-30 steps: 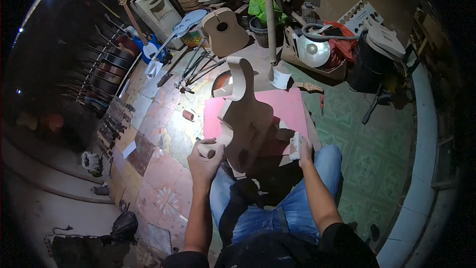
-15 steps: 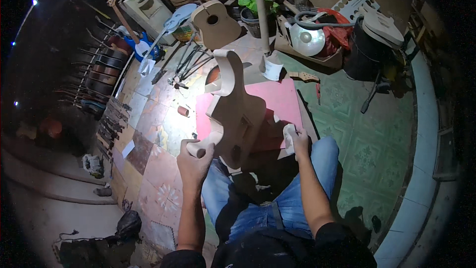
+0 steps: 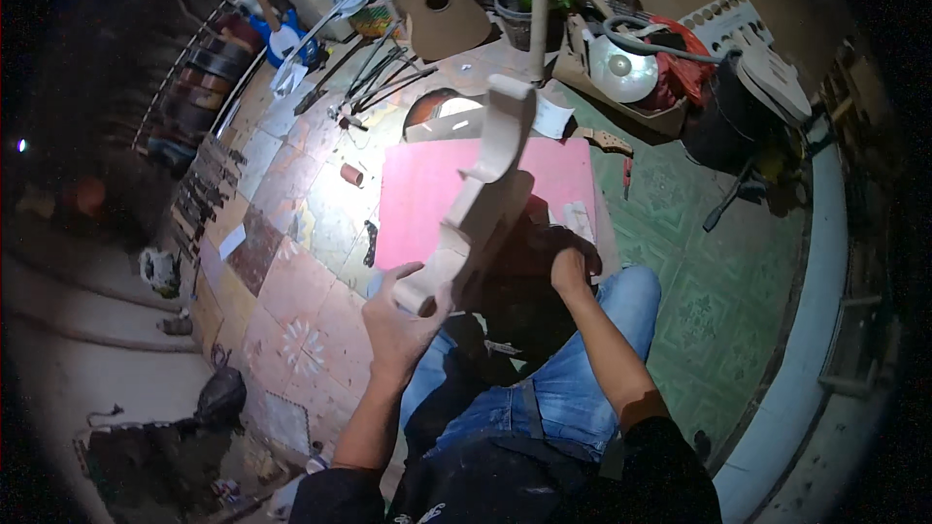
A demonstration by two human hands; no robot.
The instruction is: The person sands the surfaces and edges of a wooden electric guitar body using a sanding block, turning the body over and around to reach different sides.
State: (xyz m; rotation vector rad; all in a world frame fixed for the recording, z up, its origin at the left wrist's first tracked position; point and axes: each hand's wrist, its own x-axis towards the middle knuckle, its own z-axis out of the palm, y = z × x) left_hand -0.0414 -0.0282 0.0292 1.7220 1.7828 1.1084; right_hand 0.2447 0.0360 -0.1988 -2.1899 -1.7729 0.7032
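Observation:
A bare, pale wooden electric guitar body (image 3: 485,199) stands on edge, tilted, over my lap and a pink mat (image 3: 417,194). My left hand (image 3: 406,315) is closed around its near horn-like end, thumb and fingers on the curved edge. My right hand (image 3: 571,267) is on the other side of the body, low over the mat's right part. Deep shadow covers its fingers, so I cannot make out whether they grip anything. Just beyond it, a whitish, worn-looking piece (image 3: 579,220) lies on the mat.
A sandpaper-like brown roll (image 3: 351,175) lies on the tiles left of the mat. Beyond are a guitar neck (image 3: 604,141), red-handled tool (image 3: 627,178), acoustic guitar body (image 3: 442,15) and metal stand (image 3: 383,78). A black bucket (image 3: 723,121) stands right; racked guitars (image 3: 199,87) line the left.
The guitar body has turned more edge-on and its top has swung right. My right hand has left the whitish piece and moved slightly inward toward the body. My head view has shifted.

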